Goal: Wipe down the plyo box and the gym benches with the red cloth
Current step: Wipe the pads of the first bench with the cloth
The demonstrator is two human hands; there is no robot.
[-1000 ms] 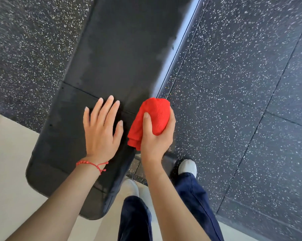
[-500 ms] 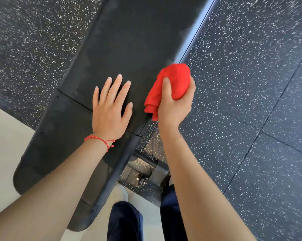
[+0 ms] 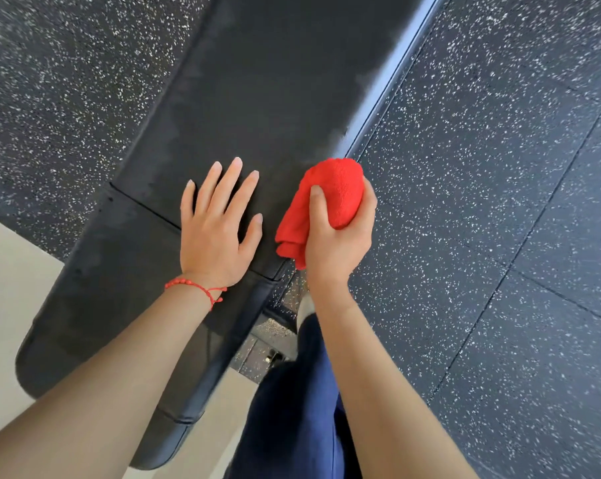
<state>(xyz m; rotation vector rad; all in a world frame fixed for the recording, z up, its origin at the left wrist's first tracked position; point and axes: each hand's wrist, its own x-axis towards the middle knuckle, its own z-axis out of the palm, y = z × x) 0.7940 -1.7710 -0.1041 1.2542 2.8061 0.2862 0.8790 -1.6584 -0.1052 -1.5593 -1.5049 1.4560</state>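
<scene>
A long black padded gym bench (image 3: 257, 81) runs from the lower left to the upper right. My left hand (image 3: 216, 229) lies flat on the pad, fingers straight and spread, just past the seam between the seat and back pads. My right hand (image 3: 333, 243) grips a bunched red cloth (image 3: 330, 198) against the bench's right side edge. Part of the cloth hangs below my palm. The plyo box is not in view.
Black speckled rubber floor tiles (image 3: 482, 202) surround the bench. A pale floor strip (image 3: 5, 271) lies at the lower left. The bench's metal frame foot (image 3: 275, 354) shows under the pad, beside my blue trouser leg (image 3: 292, 409) and a white shoe.
My right hand slid the cloth up along the bench's right edge, then back down toward me. My left hand stayed flat on the pad, shifting slightly forward.
</scene>
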